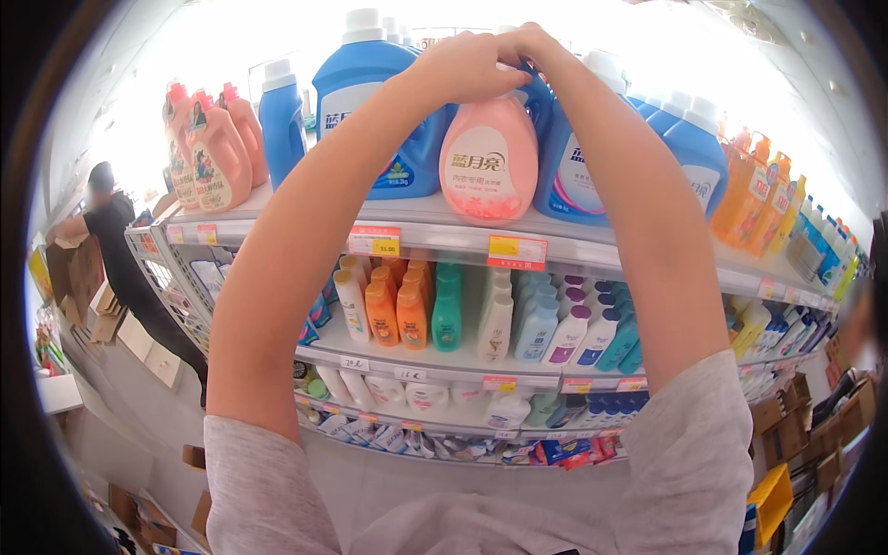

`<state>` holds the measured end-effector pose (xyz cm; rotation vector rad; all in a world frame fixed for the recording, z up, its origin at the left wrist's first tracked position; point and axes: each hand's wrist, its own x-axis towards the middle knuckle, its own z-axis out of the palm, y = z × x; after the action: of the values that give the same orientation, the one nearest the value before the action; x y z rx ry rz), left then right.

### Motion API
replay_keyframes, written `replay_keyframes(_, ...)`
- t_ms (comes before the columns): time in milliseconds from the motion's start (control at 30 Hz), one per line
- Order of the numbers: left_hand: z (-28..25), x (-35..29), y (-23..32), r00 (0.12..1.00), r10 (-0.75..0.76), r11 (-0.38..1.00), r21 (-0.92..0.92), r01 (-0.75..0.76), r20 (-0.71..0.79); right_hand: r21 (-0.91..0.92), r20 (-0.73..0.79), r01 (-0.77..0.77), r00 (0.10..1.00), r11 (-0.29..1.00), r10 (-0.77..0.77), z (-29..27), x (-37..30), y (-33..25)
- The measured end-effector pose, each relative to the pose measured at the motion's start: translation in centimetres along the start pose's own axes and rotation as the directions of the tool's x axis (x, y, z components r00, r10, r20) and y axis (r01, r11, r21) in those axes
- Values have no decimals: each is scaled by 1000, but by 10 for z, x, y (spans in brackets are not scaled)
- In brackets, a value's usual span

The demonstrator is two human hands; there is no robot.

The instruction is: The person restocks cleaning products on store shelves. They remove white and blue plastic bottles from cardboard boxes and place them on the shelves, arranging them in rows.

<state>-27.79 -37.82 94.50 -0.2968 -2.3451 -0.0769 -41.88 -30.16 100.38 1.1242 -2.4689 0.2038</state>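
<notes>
A pink detergent bottle (488,166) with a white label stands upright at the front edge of the top shelf (444,220). Over its neck, my left hand (474,69) is closed around the top, covering the cap. My right hand (536,44) is bent downward just beside it, touching or very near the bottle's top; its fingers are mostly hidden. Large blue detergent jugs with white caps flank the pink bottle, one blue jug (375,102) on the left and another blue jug (566,171) on the right.
More pink bottles (217,153) stand at the shelf's left end, orange bottles (745,190) toward its right. Lower shelves hold rows of shampoo bottles (412,310). A person in dark clothes (125,245) is at the left near cardboard boxes (79,268). Further boxes (786,416) lie at the right.
</notes>
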Motion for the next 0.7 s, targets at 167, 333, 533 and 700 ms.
replay_keyframes(167, 7, -3, -7, 991, 100, 991, -79, -108, -94, 287, -4, -132, 990, 949, 140, -5, -10, 3)
replay_keyframes(333, 12, 0, -6, 980, 99, 992, 98, -82, -174, 349, 14, -149, 988, 925, 154, 0, 9, 20)
replay_keyframes(533, 1, -9, -15, 998, 60, 998, -18, -60, -11, 241, 125, -186, 979, 952, 160, 0, 2, -13)
replay_keyframes(700, 8, -10, -28, 996, 69, 987, -144, -77, -62, 202, 193, -152, 975, 967, 113, -1, 8, -5)
